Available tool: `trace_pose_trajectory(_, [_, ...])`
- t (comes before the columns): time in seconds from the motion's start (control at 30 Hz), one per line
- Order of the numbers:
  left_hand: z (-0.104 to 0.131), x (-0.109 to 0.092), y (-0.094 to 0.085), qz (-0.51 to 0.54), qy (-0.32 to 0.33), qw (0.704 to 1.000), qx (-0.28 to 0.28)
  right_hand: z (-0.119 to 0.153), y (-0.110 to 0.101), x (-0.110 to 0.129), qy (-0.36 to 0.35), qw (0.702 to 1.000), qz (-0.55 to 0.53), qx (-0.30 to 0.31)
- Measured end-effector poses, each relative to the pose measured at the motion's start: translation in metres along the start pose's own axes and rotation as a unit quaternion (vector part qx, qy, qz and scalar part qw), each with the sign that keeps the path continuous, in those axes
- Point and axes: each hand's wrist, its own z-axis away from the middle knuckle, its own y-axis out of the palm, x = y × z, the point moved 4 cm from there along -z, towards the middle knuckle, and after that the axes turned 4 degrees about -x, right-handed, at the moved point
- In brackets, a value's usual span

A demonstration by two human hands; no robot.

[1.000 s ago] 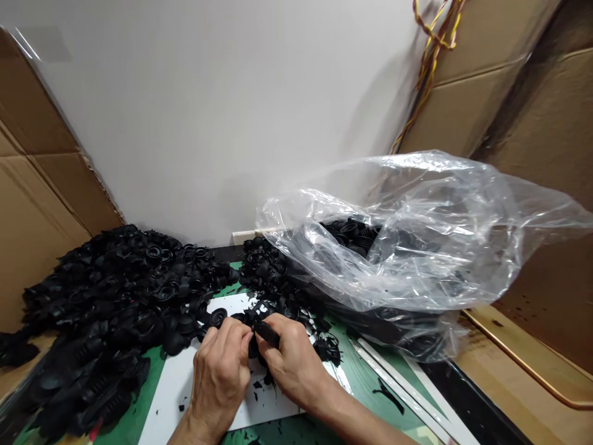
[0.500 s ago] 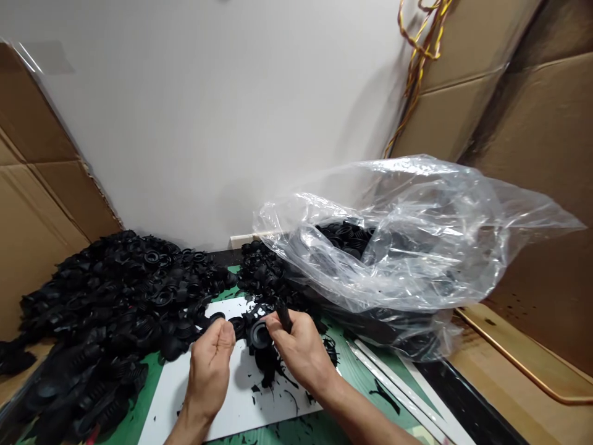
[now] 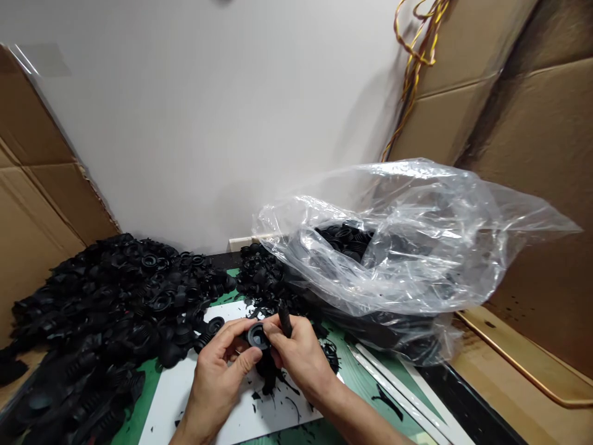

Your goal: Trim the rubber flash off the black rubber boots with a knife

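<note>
One clear plastic bag [image 3: 435, 278], beyond and right of the white sheet [image 3: 176, 395], holds black parts [image 3: 347, 240]. Over the sheet, the left hand [image 3: 217, 377] pinches a hollow, round-rimmed black piece [image 3: 257, 335]; the right hand [image 3: 301, 358] grips a dark tool [image 3: 284, 319].

Pale wall [image 3: 208, 111] above a green bench [image 3: 147, 388]

Beyond your left hand [image 3: 215, 380], the wall rises smooth and greyish white, with soft shadows farther right. A brown cardboard panel [image 3: 37, 204] stands to that hand's left. Up and right of your right hand [image 3: 301, 355], twisted yellow-and-brown wires [image 3: 410, 80] hang beside creased cardboard [image 3: 546, 154].
</note>
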Motion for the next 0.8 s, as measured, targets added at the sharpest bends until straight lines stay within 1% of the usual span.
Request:
trace_pose_trajectory(0.07, [0.000, 0.000, -0.001, 0.006, -0.003, 1.000, -0.007, 0.002, -0.003, 0.005, -0.043, 0.999, 0.033, -0.010])
trace_pose_trajectory(0.13, [0.000, 0.002, -0.002, 0.021, -0.030, 0.999, -0.010, 0.004, -0.008, 0.012, -0.135, 0.986, 0.090, -0.045])
trace_pose_trajectory(0.2, [0.001, 0.004, -0.001, 0.045, -0.063, 0.997, -0.010, 0.008, -0.011, 0.020, -0.252, 0.954, 0.143, -0.073])
trace_pose_trajectory(0.23, [0.001, 0.005, -0.001, 0.057, -0.077, 0.995, -0.011, 0.011, -0.011, 0.023, -0.305, 0.935, 0.164, -0.076])
trace_pose_trajectory(0.3, [0.001, 0.007, -0.001, 0.073, -0.092, 0.993, -0.015, 0.015, -0.010, 0.025, -0.385, 0.898, 0.202, -0.065])
trace_pose_trajectory(0.33, [0.001, 0.007, -0.001, 0.076, -0.092, 0.993, -0.017, 0.017, -0.008, 0.025, -0.411, 0.882, 0.222, -0.060])
trace_pose_trajectory(0.43, [-0.001, 0.006, -0.003, 0.057, -0.070, 0.996, -0.018, 0.019, -0.004, 0.024, -0.446, 0.845, 0.292, -0.045])
trace_pose_trajectory(0.57, [-0.003, 0.003, -0.004, 0.024, -0.024, 0.999, -0.004, 0.019, 0.000, 0.023, -0.456, 0.815, 0.357, -0.026])
trace_pose_trajectory(0.67, [-0.003, -0.003, -0.003, 0.008, 0.002, 1.000, 0.018, 0.019, 0.000, 0.023, -0.469, 0.789, 0.395, -0.027])
trace_pose_trajectory(0.8, [-0.002, -0.009, 0.001, -0.033, 0.030, 0.996, 0.071, 0.020, 0.000, 0.025, -0.502, 0.743, 0.443, -0.006])
